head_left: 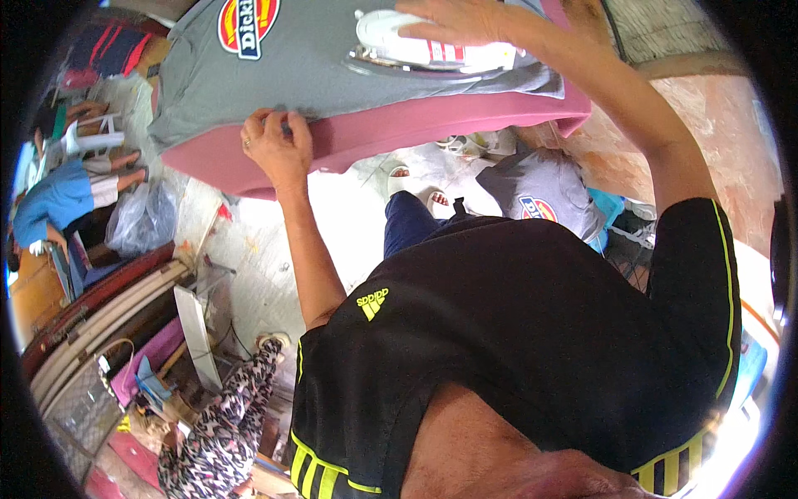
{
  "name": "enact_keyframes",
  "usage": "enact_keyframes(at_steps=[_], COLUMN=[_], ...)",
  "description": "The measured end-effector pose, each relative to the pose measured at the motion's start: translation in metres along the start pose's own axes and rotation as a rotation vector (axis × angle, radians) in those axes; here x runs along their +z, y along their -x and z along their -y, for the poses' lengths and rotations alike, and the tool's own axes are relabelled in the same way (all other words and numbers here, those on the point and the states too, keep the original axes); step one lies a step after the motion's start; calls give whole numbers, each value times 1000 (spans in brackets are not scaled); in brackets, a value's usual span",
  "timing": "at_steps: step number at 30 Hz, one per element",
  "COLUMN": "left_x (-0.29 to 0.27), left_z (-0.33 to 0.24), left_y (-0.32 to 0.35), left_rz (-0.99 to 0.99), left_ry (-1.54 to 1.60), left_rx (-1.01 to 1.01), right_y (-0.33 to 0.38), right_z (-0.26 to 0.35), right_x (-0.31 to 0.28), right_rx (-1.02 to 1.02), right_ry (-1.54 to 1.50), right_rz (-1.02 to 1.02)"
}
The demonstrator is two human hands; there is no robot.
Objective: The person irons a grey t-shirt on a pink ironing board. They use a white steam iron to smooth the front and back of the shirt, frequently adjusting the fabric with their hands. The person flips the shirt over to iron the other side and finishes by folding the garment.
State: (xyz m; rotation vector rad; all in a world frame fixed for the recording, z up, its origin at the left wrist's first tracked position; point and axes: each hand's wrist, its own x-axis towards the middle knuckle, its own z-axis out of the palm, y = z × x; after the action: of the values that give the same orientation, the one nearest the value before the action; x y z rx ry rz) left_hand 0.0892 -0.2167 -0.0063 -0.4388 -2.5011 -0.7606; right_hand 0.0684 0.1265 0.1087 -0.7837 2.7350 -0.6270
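Note:
A grey T-shirt point(191, 91) with a round red and yellow print is spread over a board covered in pink cloth point(366, 125). My right hand point(461, 21) is closed over the top of a white clothes iron point(378, 33), which rests on the shirt toward the right end. Part of the iron's handle is hidden under that hand. At the shirt's near edge, my left hand point(278, 150) has its fingers curled and pinches the grey cloth where it meets the pink cover.
Below the board's right end sits a bundled grey shirt point(540, 183) beside a blue container point(607, 216). A person in blue point(58, 195) bends at the far left, near a clear plastic bag point(145, 220). Another person in patterned clothes point(224, 441) is at lower left.

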Motion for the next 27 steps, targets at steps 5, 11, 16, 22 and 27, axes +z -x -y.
enact_keyframes(at_steps=[5, 11, 16, 22, 27], left_x=[59, 80, 93, 153, 172], left_z=[-96, -112, -168, -272, -311], left_y=[-20, 0, 3, 26, 32], left_rz=[115, 353, 354, 425, 375], left_ry=[-2, -146, 388, 386, 400], left_rx=[279, 254, 578, 737, 679], right_y=[28, 85, 102, 44, 29], right_z=[-50, -80, -88, -130, -120], right_x=[-43, -25, -47, -58, -56], right_rx=[93, 229, 390, 313, 450], right_ry=[88, 144, 196, 128, 102], right_rz=[-175, -175, -285, -383, -391])
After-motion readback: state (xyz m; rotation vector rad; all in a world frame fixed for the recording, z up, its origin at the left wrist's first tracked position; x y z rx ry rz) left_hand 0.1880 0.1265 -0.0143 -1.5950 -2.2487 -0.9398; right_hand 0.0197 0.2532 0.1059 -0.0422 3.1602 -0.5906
